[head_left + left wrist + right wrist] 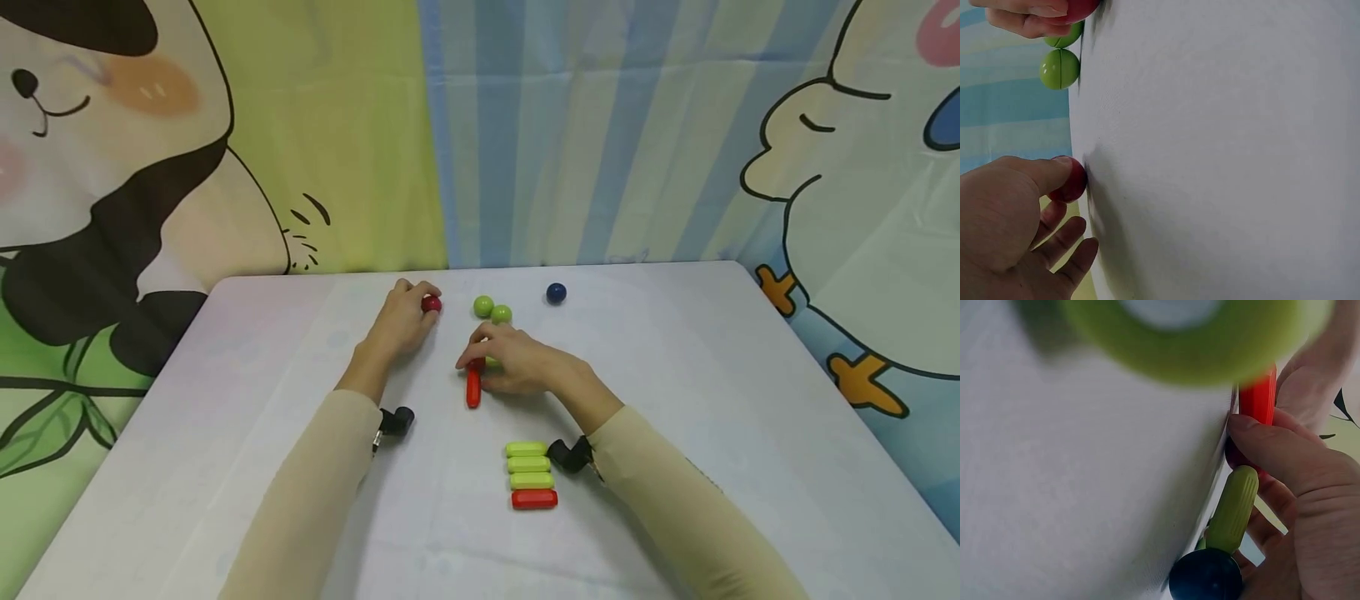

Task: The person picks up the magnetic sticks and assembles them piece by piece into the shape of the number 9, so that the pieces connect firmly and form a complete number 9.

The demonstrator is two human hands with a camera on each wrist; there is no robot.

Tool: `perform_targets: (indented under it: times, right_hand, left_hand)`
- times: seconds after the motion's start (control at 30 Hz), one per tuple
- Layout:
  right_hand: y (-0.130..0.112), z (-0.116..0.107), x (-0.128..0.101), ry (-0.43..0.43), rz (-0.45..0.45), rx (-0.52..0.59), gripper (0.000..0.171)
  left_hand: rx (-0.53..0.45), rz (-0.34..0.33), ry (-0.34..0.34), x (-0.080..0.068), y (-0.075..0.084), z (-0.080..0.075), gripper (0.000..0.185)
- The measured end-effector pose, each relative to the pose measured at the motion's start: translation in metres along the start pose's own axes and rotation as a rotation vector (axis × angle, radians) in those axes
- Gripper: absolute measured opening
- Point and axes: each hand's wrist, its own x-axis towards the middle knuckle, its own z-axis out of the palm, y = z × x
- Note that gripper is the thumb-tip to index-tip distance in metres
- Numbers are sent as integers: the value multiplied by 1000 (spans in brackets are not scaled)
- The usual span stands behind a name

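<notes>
My left hand [402,321] pinches a red ball [1069,181] between thumb and finger, low at the table's far side. Nearer the middle, my right hand [517,360] grips another red ball [1234,453], mostly covered by its fingers. A red stick [473,390] points from that ball toward the near edge. Beside the ball is a light-green stick [1232,509], largely under the hand in the head view. At this stick's other end, the right wrist view shows a dark blue ball [1205,576]; whether they are joined I cannot tell.
Two green balls [483,306] sit beyond my right hand, with a blue ball [556,293] further right. Near my right forearm lie several light-green sticks [528,464] in a row with a red stick [535,499]. A blurred green shape [1191,359] crosses the right wrist view.
</notes>
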Motion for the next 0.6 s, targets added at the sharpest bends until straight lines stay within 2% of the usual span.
perform_targets:
  times: [0.2, 0.4, 0.6]
  right_hand:
    - [-1, 0, 4, 19, -29, 4, 30]
    - [3, -2, 2, 47, -25, 7, 25]
    - [0, -1, 5, 20, -22, 30, 21]
  left_hand:
    - [2, 12, -56, -10, -4, -8, 35]
    - [-14, 96, -134, -18, 11, -21, 39]
    - [12, 126, -172, -45, 21, -39, 41]
